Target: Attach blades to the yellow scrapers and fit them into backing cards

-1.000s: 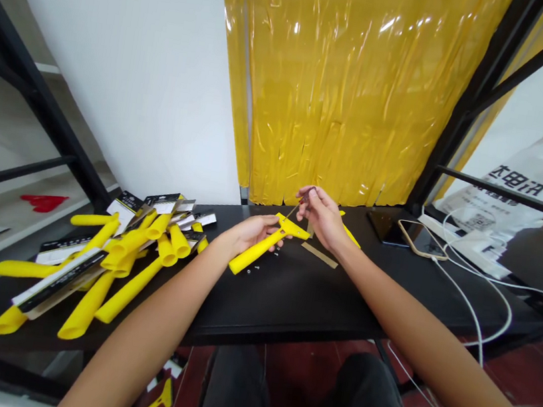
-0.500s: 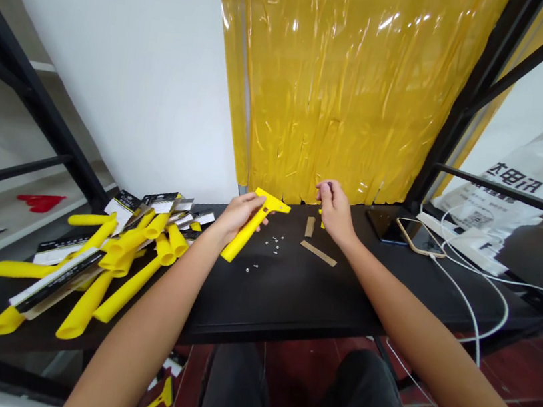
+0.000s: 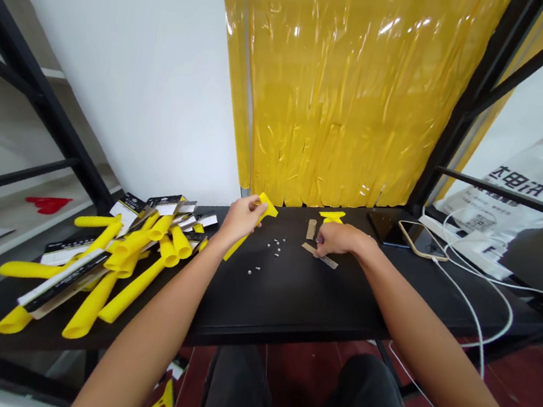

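Observation:
My left hand (image 3: pixel 243 218) is closed around a yellow scraper (image 3: pixel 268 206), its wide head up and its handle slanting down to the left. My right hand (image 3: pixel 340 240) points down with its fingertips pinched together over the longer brown strip (image 3: pixel 328 261); whatever is in the pinch is hidden. Just above that strip lies a shorter brown strip (image 3: pixel 311 228). Behind my right hand, yellow plastic pieces (image 3: pixel 332 215) are partly covered by it. Several tiny screws and nuts (image 3: pixel 276 245) are scattered on the black table (image 3: pixel 277 305) between my hands.
A heap of yellow scrapers (image 3: pixel 128 251) with black-and-white cards covers the left of the table. At the right lie a phone (image 3: pixel 422 241) with a white cable, a dark tablet-like device (image 3: pixel 389 227) and a white plastic bag (image 3: pixel 512 180). Black frame bars rise on both sides.
My right hand has come down from above the table's back edge to the brown strip, uncovering yellow pieces behind it. My left hand has turned the scraper so its head shows more edge-on.

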The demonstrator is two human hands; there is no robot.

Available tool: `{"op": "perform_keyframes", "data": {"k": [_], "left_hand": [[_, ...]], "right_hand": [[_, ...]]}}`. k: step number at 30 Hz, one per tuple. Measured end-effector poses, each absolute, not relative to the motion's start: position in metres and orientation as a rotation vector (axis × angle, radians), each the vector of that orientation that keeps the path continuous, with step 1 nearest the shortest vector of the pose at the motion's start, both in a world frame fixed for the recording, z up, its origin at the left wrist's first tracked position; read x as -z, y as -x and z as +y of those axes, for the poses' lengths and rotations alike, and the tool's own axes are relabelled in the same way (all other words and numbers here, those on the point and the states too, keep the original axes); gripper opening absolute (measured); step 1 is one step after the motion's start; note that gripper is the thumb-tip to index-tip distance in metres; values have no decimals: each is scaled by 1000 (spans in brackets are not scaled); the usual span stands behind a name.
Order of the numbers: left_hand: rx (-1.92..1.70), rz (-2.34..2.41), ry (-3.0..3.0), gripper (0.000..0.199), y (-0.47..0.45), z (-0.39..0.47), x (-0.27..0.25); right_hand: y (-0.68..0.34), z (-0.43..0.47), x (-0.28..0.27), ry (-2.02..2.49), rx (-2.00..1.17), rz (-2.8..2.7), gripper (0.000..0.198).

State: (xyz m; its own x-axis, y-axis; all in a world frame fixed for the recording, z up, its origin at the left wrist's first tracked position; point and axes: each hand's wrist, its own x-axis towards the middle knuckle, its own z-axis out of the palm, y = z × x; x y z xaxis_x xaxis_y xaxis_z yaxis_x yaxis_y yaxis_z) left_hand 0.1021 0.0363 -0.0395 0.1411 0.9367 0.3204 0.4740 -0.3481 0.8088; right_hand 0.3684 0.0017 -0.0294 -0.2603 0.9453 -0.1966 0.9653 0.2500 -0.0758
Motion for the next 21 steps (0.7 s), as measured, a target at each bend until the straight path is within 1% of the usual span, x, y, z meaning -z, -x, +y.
{"op": "perform_keyframes", "data": {"k": [3, 8, 12, 21], "left_hand": [[-1117, 1366, -1903, 22, -102, 34, 37], [-1121, 1371, -1875, 19, -103, 35, 37], [-1112, 1348, -1874, 16, -103, 34, 38], [-1122, 1348, -1857, 13, -104, 31, 37]], "right_hand": [[-356, -5, 27, -1838, 242, 2382, 28], [-352, -5, 28, -1811, 256, 2366, 31], [-349, -3, 34, -1870, 138, 2342, 35], [-340, 3, 50, -1950, -161, 2411, 35]]}}
